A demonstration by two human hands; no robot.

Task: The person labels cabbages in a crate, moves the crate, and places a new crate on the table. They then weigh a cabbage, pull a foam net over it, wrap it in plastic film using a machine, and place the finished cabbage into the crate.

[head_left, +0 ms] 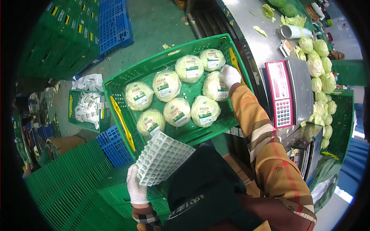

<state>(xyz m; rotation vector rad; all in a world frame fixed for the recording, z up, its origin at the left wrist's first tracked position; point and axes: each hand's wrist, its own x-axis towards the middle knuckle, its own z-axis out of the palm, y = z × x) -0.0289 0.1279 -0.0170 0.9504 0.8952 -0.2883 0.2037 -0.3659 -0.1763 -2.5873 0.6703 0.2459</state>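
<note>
My left hand (137,185), in a white glove, is closed on the edge of a sheet of labels (163,157) with rows of small green-and-white prints. The sheet hangs over the near left rim of a green crate (148,68). Inside the crate sit several plastic-wrapped cabbages, each with a white-and-green label. My right hand (230,76), also gloved, reaches into the crate's right end. Its fingers are curled together against the upper edge of one wrapped cabbage (210,86), below another wrapped cabbage (212,59). Whatever lies between those fingertips is hidden.
A scale (287,92) with a red-edged keypad stands on the metal counter (250,21) at right. Beyond it are piled unwrapped cabbages (316,65). Green crates (61,34) are stacked at left, near a small crate of crumpled label strips (90,109) and blue pallets (113,23).
</note>
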